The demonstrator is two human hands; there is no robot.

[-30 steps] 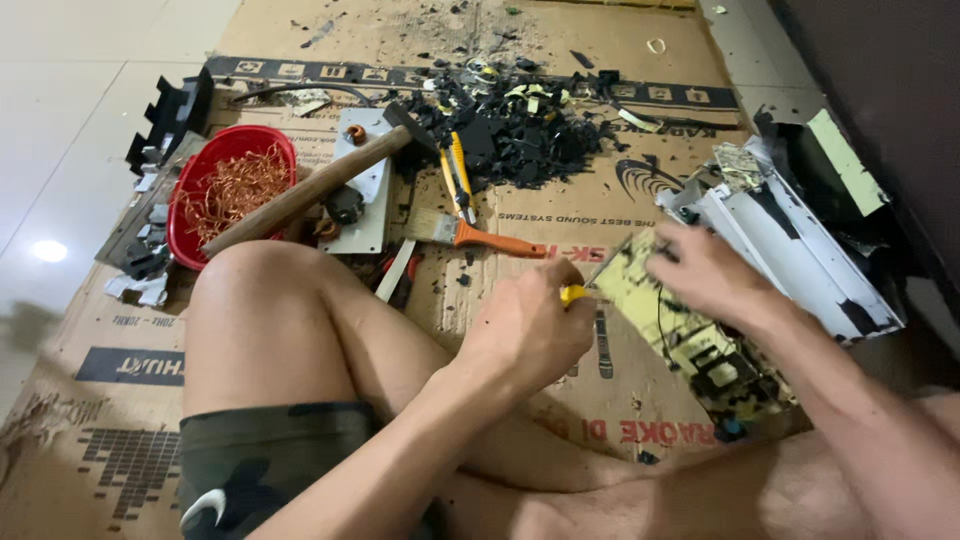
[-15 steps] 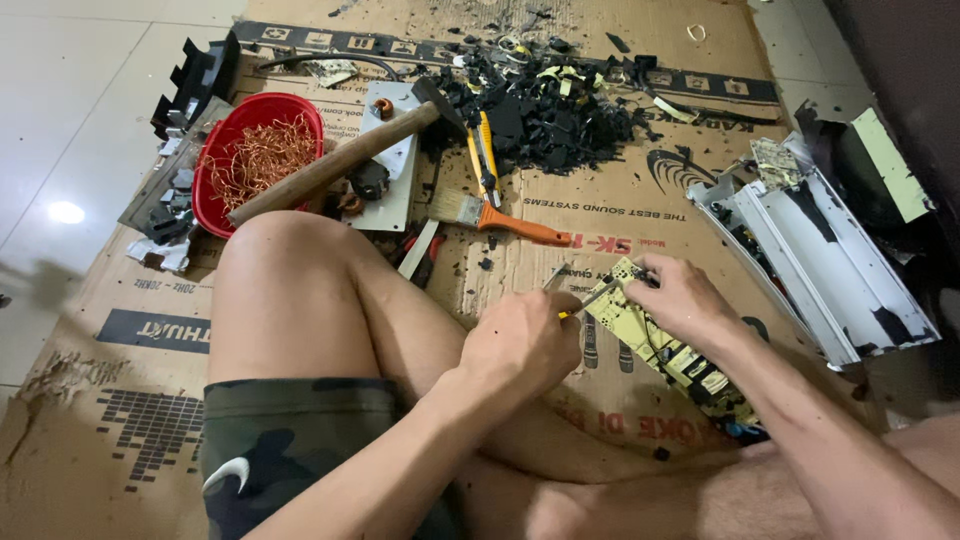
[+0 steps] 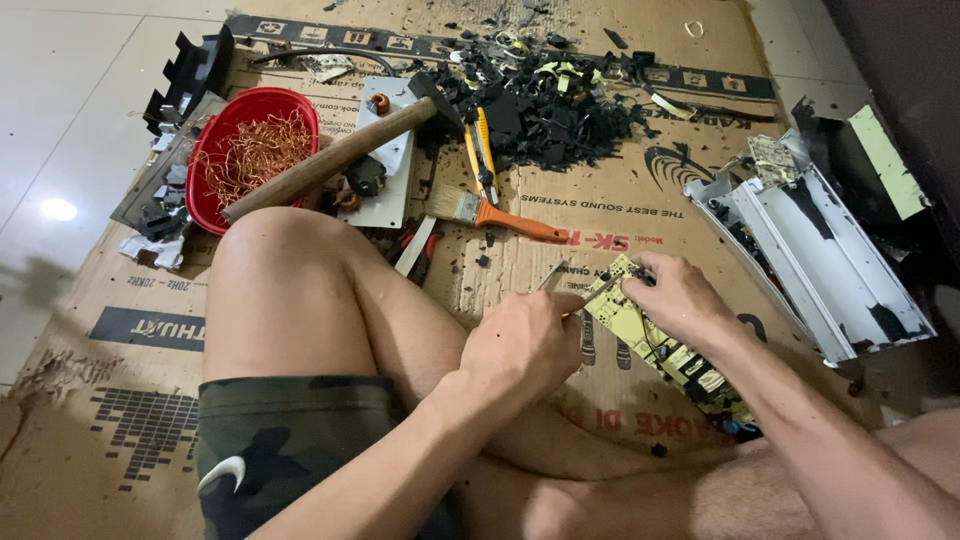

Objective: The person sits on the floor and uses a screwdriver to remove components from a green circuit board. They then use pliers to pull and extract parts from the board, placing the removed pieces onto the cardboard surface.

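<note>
A thin metal tool [image 3: 575, 295] is clamped in the closed grip of the left hand [image 3: 520, 340], its tip touching the yellow-green circuit board [image 3: 655, 340] at centre right. The board's upper end is pinned by the right hand [image 3: 680, 300]. An orange-handled paintbrush [image 3: 495, 213] lies above on the cardboard sheet [image 3: 120, 420].

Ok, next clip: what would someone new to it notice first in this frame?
Probably the two hands at centre: the left hand grips a thin metal tool against a yellow-green circuit board that the right hand steadies on the cardboard. Next, the red bowl of copper wire at upper left with a wooden-handled hammer lying across its rim, and the heap of black plastic fragments at top centre.
</note>
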